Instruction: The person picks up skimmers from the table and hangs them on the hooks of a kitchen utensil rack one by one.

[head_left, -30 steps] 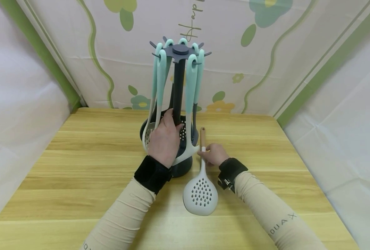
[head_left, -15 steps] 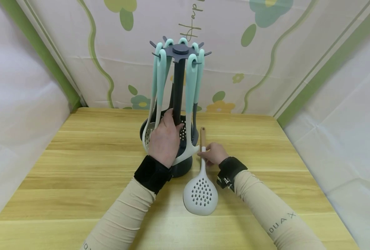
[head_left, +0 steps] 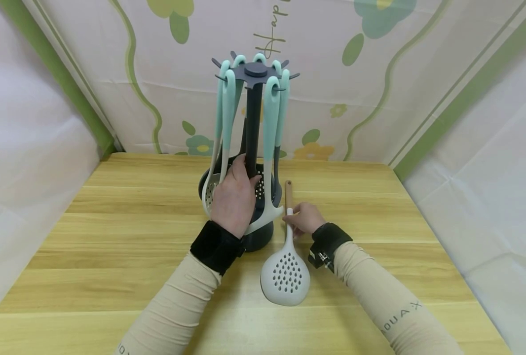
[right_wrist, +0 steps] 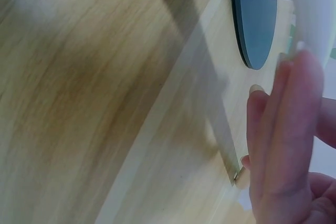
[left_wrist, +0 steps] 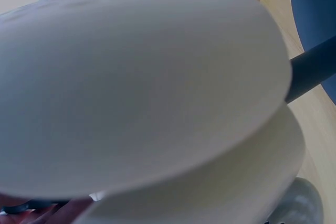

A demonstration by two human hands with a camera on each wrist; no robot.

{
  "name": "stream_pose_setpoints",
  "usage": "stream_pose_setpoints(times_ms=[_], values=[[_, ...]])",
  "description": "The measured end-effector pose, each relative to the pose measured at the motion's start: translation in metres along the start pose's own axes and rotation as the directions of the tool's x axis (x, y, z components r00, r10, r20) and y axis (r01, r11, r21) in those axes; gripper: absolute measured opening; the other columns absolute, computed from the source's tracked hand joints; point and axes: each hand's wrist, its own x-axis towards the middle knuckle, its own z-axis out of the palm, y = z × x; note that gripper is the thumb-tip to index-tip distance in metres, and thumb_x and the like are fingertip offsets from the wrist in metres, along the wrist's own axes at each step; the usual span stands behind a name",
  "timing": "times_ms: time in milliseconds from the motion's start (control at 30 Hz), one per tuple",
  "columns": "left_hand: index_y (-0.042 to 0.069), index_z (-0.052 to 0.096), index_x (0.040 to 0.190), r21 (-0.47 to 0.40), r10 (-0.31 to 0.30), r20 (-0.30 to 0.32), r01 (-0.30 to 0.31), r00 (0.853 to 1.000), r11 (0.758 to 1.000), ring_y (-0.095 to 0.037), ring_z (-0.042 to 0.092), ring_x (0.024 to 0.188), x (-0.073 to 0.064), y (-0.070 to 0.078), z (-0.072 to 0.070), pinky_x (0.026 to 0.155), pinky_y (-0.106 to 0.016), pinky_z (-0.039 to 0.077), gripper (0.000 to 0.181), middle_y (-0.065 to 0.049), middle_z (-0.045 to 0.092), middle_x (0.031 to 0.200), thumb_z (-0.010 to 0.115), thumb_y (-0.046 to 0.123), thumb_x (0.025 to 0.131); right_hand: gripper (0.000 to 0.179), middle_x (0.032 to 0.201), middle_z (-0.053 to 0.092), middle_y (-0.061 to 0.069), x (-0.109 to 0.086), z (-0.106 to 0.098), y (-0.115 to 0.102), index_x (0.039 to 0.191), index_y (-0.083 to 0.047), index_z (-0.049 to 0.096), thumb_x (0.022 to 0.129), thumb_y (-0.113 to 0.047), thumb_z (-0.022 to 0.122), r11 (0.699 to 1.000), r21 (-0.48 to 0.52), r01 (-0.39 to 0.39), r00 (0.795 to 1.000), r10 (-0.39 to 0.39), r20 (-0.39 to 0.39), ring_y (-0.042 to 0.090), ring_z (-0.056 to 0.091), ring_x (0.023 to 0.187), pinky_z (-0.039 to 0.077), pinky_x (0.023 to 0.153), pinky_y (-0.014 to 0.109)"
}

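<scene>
My left hand (head_left: 234,199) is at the black post (head_left: 254,130) of a utensil rack, its fingers and thumb around the post's lower part. Mint-handled utensils hang from the rack's hooked top (head_left: 256,71), among them a pale ladle (head_left: 265,217) beside that hand. To the right, my right hand (head_left: 305,218) pinches the neck of a pale grey skimmer (head_left: 285,278) with a wooden handle end (head_left: 288,192); its perforated head points toward me. In the right wrist view, the right fingers (right_wrist: 286,135) show near the rack's dark base (right_wrist: 254,22). A pale, blurred surface (left_wrist: 142,87) fills most of the left wrist view.
Everything stands on a wooden table (head_left: 112,236), with the rack near its middle. A flower-printed cloth (head_left: 325,64) hangs behind the far edge, and white cloth walls (head_left: 503,162) close in both sides.
Hardly anything differs. The left hand stays on the post, and the right hand keeps its pinch on the skimmer, which lies in about the same place.
</scene>
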Motion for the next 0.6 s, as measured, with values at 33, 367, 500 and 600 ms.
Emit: stream_pose_setpoints(times_ms=[33,367,500,600], values=[[-0.007,0.049,0.123,0.001,0.002,-0.002,-0.002,1.0,1.0,-0.033,0.072,0.069,0.0,0.0,0.0,0.06,-0.042,0.06,0.041,-0.023,0.07,0.104,0.069,0.013,0.094,0.027,0.073,0.068,0.012,-0.0001,0.0,0.0002,0.109,0.005,0.064,0.094,-0.018,0.068,1.0,-0.002,0.0,1.0,0.0,0.0,0.011,0.063,0.048,0.059,0.052,0.028],[-0.008,0.049,0.123,-0.002,0.0,-0.001,0.0,1.0,1.0,-0.033,0.072,0.069,0.0006,0.0004,-0.0002,0.059,-0.042,0.06,0.041,-0.023,0.07,0.104,0.069,0.013,0.094,0.03,0.074,0.069,0.013,-0.0009,-0.0025,0.0014,0.113,0.006,0.062,0.094,-0.017,0.067,1.0,0.023,0.005,1.0,-0.005,0.005,0.011,0.062,0.046,0.059,0.052,0.029],[-0.007,0.049,0.123,-0.003,-0.007,0.006,0.007,1.0,1.0,-0.034,0.072,0.068,0.0004,0.0001,-0.0001,0.059,-0.042,0.06,0.04,-0.023,0.07,0.103,0.068,0.013,0.094,0.032,0.074,0.07,0.014,-0.0023,-0.0038,0.0013,0.115,0.007,0.06,0.094,-0.017,0.067,0.999,0.035,0.016,1.0,-0.016,0.003,0.01,0.062,0.046,0.06,0.053,0.03],[-0.007,0.049,0.123,-0.005,-0.01,0.008,0.01,1.0,1.0,-0.034,0.072,0.068,0.0006,0.0005,-0.0003,0.059,-0.042,0.06,0.04,-0.023,0.07,0.103,0.068,0.013,0.094,0.033,0.074,0.07,0.014,-0.0035,-0.0047,0.0012,0.116,0.007,0.06,0.094,-0.017,0.067,0.999,0.04,0.017,1.0,-0.017,0.001,0.01,0.063,0.046,0.06,0.054,0.031]])
